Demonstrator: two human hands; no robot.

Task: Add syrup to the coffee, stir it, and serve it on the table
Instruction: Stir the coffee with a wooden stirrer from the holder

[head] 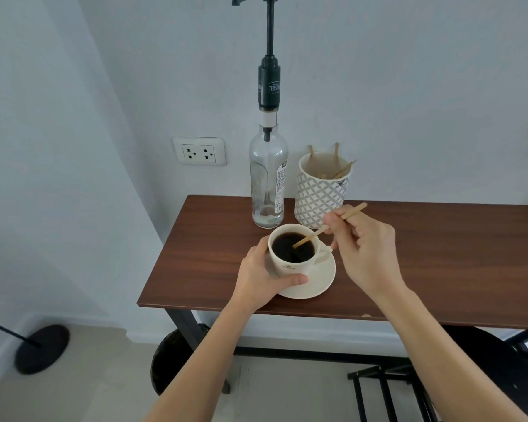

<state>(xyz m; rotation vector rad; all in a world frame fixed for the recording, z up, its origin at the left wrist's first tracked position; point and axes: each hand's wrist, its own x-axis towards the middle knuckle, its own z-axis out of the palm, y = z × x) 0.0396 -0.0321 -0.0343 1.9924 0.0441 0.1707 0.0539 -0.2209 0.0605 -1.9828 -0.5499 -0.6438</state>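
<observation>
Two hands at work on the brown table [439, 254]: my left hand [258, 275] wraps closed around the cream cup of black coffee [293, 249], which sits on its saucer [317, 284] near the front edge. My right hand [366, 248] pinches a wooden stir stick [326, 227], tip dipped in the coffee. Just behind stand the syrup pump bottle [268, 181] and a patterned holder of sticks [320, 193].

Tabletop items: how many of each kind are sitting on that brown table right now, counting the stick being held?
Cups: 1
Saucers: 1
Bottles: 1
Patterned holders: 1
Stirring sticks in hand: 1
Total: 5, besides the loose sticks in the holder, too bunched to count.
</observation>
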